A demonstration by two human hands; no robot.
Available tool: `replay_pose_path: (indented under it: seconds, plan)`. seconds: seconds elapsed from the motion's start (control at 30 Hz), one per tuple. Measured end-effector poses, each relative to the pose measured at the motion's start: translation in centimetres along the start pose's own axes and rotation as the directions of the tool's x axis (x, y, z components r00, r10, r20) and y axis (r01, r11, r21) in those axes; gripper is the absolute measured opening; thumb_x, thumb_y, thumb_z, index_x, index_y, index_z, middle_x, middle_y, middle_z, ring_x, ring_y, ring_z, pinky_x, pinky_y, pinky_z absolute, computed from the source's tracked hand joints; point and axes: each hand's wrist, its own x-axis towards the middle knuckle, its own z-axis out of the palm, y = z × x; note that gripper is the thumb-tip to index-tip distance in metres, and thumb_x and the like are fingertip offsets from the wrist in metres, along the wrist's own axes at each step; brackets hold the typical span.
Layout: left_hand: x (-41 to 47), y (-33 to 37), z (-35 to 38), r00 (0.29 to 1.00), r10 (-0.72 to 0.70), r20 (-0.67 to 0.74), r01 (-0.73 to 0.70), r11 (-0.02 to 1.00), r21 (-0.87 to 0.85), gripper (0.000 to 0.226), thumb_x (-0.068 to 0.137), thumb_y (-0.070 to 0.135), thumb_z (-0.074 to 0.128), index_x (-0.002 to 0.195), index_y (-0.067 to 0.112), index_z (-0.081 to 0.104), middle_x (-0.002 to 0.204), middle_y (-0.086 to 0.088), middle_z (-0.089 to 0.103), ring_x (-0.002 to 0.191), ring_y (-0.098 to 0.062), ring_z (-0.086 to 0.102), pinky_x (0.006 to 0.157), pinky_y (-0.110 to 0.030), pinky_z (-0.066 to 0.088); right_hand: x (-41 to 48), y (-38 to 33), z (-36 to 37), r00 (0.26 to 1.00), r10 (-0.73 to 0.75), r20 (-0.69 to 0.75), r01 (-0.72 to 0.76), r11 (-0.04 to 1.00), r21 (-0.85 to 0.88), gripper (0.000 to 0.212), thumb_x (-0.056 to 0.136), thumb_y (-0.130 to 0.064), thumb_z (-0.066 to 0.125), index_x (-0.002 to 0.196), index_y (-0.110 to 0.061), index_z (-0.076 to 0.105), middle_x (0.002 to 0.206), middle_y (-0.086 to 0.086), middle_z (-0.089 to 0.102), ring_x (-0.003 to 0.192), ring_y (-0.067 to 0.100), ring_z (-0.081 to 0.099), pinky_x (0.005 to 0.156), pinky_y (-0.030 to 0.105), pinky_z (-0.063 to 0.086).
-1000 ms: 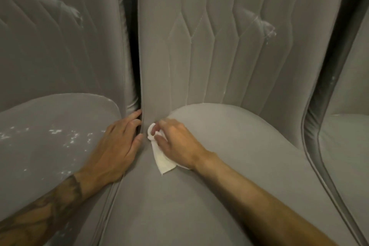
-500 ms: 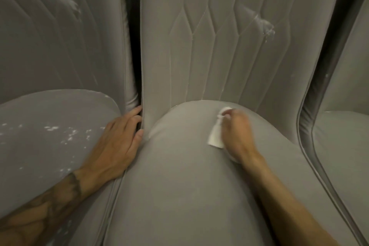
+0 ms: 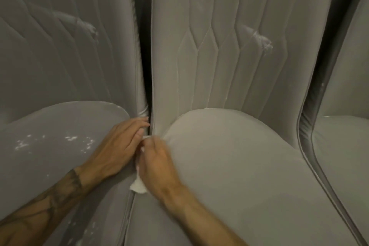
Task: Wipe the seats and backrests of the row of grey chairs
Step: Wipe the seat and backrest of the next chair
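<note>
Head view: left of the grip, the left hand [image 3: 117,150] lies flat, fingers straight, on the white-flecked left seat [image 3: 56,126]. The right hand [image 3: 157,166] has its grip curled round the white cloth [image 3: 137,186], pressed at the middle seat [image 3: 239,166]'s left edge; its backrest [image 3: 219,56] rises just beyond.

Three grey padded chairs stand side by side. The middle seat [image 3: 239,166] looks clean; its stitched backrest [image 3: 209,56] carries a white smear. The left seat [image 3: 50,146] is flecked white. A crumpled white cloth [image 3: 137,186] lies at the middle seat's left edge.
</note>
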Motion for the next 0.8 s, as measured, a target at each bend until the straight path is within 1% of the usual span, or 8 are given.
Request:
replay_pose_path:
  seconds: [0.13,0.23,0.3,0.37,0.43,0.53,0.67,0.8]
  plan:
    - [1.4,1.2,0.9,0.999,0.05,-0.023,-0.048,0.996,0.077,0.039,0.108,0.03,0.039,0.132,0.013,0.063,0.141,-0.002,0.056,0.129,-0.021,0.055,0.111,-0.045,0.043,2.2,3.1,-2.1,0.996,0.066,-0.06,-0.071,0.994,-0.088,0.02,0.095,-0.008,0.048,0.112,-0.003,0.056,0.113,0.016,0.055,0.103,0.033,0.049,0.093,0.044,0.039]
    - [2.4,2.3,2.1,0.992,-0.013,-0.124,0.019,0.999,0.047,0.038,0.107,0.027,0.038,0.133,0.012,0.061,0.135,-0.004,0.05,0.118,-0.024,0.055,0.105,-0.049,0.045,1.8,2.1,-1.6,0.971,-0.114,0.209,0.096,0.991,0.094,0.032,0.086,-0.006,0.058,0.117,0.001,0.056,0.115,0.022,0.058,0.104,0.037,0.054,0.092,0.047,0.045]
    - [3.1,2.4,2.3,0.978,-0.005,-0.207,0.023,0.996,0.085,0.036,0.107,0.027,0.039,0.133,0.014,0.061,0.139,-0.004,0.05,0.121,-0.025,0.055,0.105,-0.051,0.044,2.0,2.8,-2.0,0.946,-0.175,0.273,0.133,0.977,0.165,0.028,0.09,-0.009,0.058,0.117,-0.002,0.055,0.117,0.019,0.057,0.106,0.034,0.053,0.094,0.046,0.046]
    - [4.5,2.4,1.8,0.963,0.058,-0.262,-0.009,0.982,0.187,0.039,0.105,0.031,0.04,0.132,0.014,0.062,0.145,-0.008,0.049,0.127,-0.03,0.055,0.106,-0.051,0.043,3.2,4.6,-3.1,0.971,-0.184,0.15,0.17,0.98,0.101,0.015,0.096,-0.009,0.052,0.109,-0.003,0.055,0.112,0.017,0.055,0.103,0.033,0.05,0.093,0.048,0.043]
    - [6.2,2.7,1.4,0.937,0.112,-0.33,-0.022,0.964,0.265,0.041,0.102,0.033,0.046,0.134,0.013,0.061,0.15,-0.013,0.046,0.131,-0.035,0.052,0.106,-0.05,0.04,4.3,6.4,-4.8,0.993,-0.114,-0.038,0.117,0.991,0.058,0.013,0.098,-0.009,0.05,0.109,-0.006,0.057,0.11,0.012,0.053,0.102,0.029,0.049,0.094,0.045,0.042]
    - [9.4,4.0,1.5,0.88,0.177,-0.442,-0.032,0.948,0.316,0.052,0.1,0.028,0.055,0.148,0.01,0.052,0.157,-0.019,0.04,0.136,-0.04,0.048,0.113,-0.053,0.038,6.2,9.3,-8.9,0.968,-0.077,-0.238,0.085,0.996,0.023,0.015,0.097,-0.008,0.054,0.11,-0.01,0.059,0.109,0.007,0.053,0.102,0.027,0.051,0.093,0.043,0.044]
    - [14.4,5.8,0.5,0.804,0.24,-0.543,-0.039,0.934,0.355,0.058,0.104,0.034,0.051,0.156,0.009,0.041,0.162,-0.02,0.032,0.147,-0.042,0.037,0.119,-0.056,0.033,9.5,12.6,-16.6,0.892,-0.158,-0.424,0.104,0.984,-0.148,0.012,0.099,-0.011,0.053,0.109,-0.014,0.059,0.104,0.003,0.049,0.094,0.021,0.047,0.084,0.038,0.044]
    - [18.8,6.9,-0.9,0.743,0.219,-0.632,0.015,0.939,0.343,0.06,0.106,0.035,0.048,0.159,0.011,0.035,0.163,-0.02,0.03,0.149,-0.042,0.033,0.121,-0.056,0.028,13.9,14.4,-25.2,0.751,-0.288,-0.594,0.085,0.935,-0.346,0.019,0.096,-0.013,0.053,0.115,-0.013,0.055,0.108,0.006,0.045,0.095,0.024,0.048,0.082,0.036,0.046]
